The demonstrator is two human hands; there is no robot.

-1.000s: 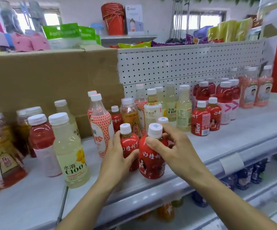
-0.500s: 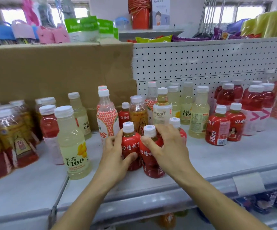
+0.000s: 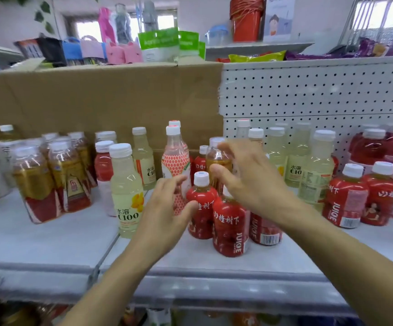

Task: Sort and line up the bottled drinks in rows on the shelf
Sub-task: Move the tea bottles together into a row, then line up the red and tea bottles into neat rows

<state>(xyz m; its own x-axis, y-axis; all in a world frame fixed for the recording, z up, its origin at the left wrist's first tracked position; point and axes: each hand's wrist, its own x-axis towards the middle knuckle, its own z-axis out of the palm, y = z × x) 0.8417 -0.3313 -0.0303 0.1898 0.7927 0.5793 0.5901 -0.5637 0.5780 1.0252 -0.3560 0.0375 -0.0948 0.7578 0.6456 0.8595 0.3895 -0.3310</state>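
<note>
While the left hand (image 3: pixel 167 208) and right hand (image 3: pixel 249 177) hover loosely spread, gripping nothing, three red bottles (image 3: pixel 229 227) stand clustered on the shelf (image 3: pixel 214 260) between and beneath them. The left thumb may touch the nearest one; blur hides it. Behind the right hand stands an amber bottle (image 3: pixel 217 158).

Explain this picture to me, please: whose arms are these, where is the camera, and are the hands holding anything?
There is no machine here. These are a person's two bare arms, filmed by a wide-angle camera worn on their head, looking down at a white shop shelf. Many bottled drinks stand on it: small red juice bottles in the middle, a pale yellow C100 bottle to their left, and amber drink bottles further left. The left hand hovers beside the red bottles and the right hand above them, fingers spread. Neither seems to grip anything, though motion blurs them.
</note>
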